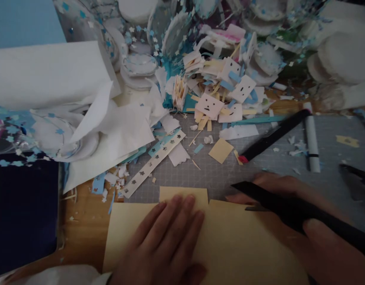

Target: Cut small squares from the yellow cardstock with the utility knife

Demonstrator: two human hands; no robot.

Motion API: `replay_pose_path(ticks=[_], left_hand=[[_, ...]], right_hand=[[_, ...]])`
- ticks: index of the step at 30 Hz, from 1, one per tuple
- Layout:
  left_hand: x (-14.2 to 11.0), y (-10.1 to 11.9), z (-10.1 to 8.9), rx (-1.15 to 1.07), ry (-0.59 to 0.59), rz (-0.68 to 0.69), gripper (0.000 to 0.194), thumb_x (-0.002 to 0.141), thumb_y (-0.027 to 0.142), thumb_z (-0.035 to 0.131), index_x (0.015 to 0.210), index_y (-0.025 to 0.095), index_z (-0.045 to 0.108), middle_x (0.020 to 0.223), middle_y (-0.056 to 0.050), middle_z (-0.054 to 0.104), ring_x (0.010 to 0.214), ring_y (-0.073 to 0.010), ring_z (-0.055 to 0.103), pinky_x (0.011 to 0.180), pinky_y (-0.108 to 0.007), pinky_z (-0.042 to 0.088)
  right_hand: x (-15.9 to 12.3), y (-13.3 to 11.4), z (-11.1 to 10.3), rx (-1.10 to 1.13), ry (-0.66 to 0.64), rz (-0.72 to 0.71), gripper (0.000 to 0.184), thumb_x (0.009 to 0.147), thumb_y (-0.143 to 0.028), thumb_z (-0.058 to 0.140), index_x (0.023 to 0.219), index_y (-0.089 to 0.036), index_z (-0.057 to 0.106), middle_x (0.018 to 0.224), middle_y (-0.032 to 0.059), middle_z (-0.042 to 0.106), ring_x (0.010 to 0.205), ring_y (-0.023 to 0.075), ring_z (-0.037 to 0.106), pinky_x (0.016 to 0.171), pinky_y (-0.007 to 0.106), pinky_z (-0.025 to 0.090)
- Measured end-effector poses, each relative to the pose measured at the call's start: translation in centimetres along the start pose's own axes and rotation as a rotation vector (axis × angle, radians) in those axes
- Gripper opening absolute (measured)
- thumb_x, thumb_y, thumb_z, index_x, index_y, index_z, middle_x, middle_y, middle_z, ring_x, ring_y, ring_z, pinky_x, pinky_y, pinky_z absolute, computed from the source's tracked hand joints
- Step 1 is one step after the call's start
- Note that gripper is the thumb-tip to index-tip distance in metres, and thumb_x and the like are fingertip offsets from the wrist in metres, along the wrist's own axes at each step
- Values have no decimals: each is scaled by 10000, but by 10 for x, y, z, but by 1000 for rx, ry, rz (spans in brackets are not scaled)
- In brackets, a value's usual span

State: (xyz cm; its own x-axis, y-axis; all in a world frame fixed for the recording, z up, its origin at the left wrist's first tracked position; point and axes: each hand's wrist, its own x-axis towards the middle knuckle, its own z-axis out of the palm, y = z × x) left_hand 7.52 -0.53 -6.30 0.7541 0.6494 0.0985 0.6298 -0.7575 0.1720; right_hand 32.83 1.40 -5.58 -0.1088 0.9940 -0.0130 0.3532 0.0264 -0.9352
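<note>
My left hand [167,241] lies flat, fingers stretched out, pressing on a pale yellow sheet of paper [244,245] at the near edge of a grey cutting mat [218,174]. The sheet's far edge has a raised tab cut into it. My right hand [313,237] is closed round a long black tool [289,209] whose tip points left over the sheet's far edge; whether it is scissors or a knife is unclear.
A heap of paper scraps and small white squares with drawn faces [214,95] lies beyond the mat. A punched strip [154,164], a yellow square [220,150], a black tool with red tip [271,136], a white marker [312,138] and loose white sheets [81,114] surround it.
</note>
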Motion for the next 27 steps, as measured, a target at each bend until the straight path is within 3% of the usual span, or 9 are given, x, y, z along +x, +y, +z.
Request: replay_pose_path(ticks=[9,13,19,27], left_hand=[[-1,-2,1,-28,0,-5,499,937,484,455,1301,156,546,1347,-63,565,1288,-243,435,1137,-355,199],[-5,-3,1,7,-16,14,497,941,468,450,1319,154,528,1359,-69,549,1304,-281,408,1116,-373,219],[-7,0,1,19,-58,-5,512,949,473,425,1350,161,491,1417,-76,482,1330,-369,344,1036,-412,282],[-4,0,2,9,-54,-11,502,942,466,438,1341,168,497,1430,-73,466,1332,-367,342,1013,-415,301]], right_hand=[[0,11,-4,-43,-146,-60,340,911,-494,377,1089,-295,587,953,59,650,873,246,646,620,319,558],[-1,12,-4,-69,-188,-80,347,915,-492,381,1123,-281,562,970,68,628,923,256,622,698,364,551],[-2,7,-5,-90,-166,-100,356,926,-516,353,1109,-293,561,981,67,644,931,260,618,710,390,538],[3,4,-2,-88,-183,-88,364,928,-533,332,1070,-309,581,957,50,654,880,245,631,681,379,532]])
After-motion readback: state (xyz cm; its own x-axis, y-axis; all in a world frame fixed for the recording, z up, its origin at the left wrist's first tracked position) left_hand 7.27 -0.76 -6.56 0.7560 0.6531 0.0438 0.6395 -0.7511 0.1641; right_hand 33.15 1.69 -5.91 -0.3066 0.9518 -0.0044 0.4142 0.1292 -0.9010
